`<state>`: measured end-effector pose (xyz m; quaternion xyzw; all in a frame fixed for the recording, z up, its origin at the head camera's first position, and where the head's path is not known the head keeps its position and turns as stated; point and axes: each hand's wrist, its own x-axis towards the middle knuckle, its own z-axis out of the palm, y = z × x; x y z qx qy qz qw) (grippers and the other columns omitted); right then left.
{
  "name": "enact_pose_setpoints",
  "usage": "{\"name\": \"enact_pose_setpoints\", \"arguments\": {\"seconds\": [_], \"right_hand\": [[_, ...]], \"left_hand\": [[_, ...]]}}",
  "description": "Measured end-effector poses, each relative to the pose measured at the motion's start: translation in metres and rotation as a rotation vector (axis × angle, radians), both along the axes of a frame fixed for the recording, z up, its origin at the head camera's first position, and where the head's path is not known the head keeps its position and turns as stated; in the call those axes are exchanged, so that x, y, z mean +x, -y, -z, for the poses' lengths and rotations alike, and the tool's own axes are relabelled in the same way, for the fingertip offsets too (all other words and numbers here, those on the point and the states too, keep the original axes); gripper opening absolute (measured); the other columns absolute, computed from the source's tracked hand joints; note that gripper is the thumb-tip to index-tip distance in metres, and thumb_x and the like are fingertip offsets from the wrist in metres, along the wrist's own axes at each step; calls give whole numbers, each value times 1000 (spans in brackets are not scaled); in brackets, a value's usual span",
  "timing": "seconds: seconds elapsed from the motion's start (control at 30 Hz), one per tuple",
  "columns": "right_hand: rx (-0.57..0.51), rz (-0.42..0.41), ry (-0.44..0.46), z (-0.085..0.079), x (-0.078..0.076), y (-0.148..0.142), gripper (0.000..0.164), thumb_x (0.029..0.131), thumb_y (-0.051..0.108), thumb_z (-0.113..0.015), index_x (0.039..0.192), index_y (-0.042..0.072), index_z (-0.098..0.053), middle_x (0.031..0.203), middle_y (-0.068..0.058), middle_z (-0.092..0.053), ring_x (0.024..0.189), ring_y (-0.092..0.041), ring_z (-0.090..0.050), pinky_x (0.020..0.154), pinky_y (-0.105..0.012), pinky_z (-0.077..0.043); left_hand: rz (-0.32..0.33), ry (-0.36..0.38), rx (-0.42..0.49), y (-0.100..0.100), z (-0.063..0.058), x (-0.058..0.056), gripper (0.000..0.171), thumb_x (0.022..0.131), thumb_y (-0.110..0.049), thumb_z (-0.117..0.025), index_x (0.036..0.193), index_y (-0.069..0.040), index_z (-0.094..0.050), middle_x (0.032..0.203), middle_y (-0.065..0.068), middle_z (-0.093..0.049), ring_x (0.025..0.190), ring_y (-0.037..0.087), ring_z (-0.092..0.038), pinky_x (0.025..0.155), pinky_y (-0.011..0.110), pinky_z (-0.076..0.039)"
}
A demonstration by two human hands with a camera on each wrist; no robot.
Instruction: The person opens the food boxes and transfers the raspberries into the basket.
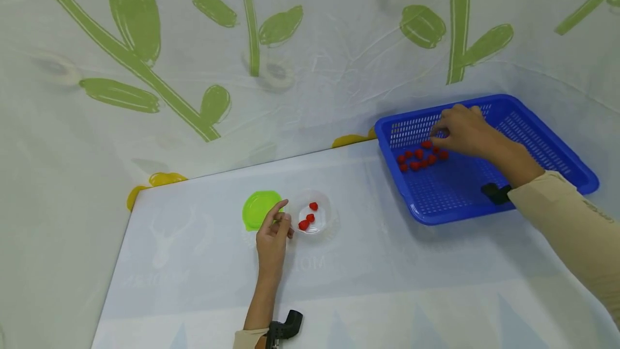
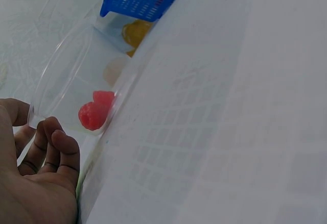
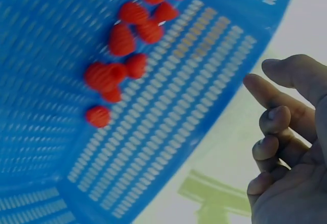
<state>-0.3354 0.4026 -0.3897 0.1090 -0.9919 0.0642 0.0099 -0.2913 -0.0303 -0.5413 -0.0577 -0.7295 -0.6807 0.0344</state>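
My left hand [image 1: 273, 242] pinches the near-left rim of a clear plastic bowl [image 2: 66, 76], which stands on the table with a few red raspberries [image 1: 310, 218] inside. Just left of the bowl lies a bright green lid [image 1: 256, 209], partly behind the left fingers. Over the left part of a blue plastic basket [image 1: 411, 209] hovers my right hand [image 1: 462, 129]. In the right wrist view its thumb and index fingertips are apart, the other fingers loosely bent, with nothing held. Several raspberries [image 3: 121, 40] sit in a cluster in the basket, below the right hand.
The white table [image 1: 194, 246] meets a hanging cloth [image 1: 339, 69] printed with green stems and leaves along its back edge. The basket's raised walls stand around the raspberries at the back right.
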Motion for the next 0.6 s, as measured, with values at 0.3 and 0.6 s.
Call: {"name": "enact_pose_setpoints", "arguments": {"seconds": [0.3,0.6], "right_hand": [[-58,-62,-63,-11,20,30,14,79,21,-69,89,12,-73,76,-1,-52,82,-25,-44,65,-41,-24],[-124,-191,-186,-9,33,60,7,76,16,-74,82,16,-73,66,4,-41,67,-15,-33,62,-35,-18]], "left_hand": [[2,18,5,-4,1,0,32,91,-31,-57,123,-27,-57,87,8,-52,66,26,-53,61,26,-52],[-14,11,-5,-2,0,1,32,90,-33,-57,122,-27,-58,86,7,-52,66,26,-54,61,26,-52]]}}
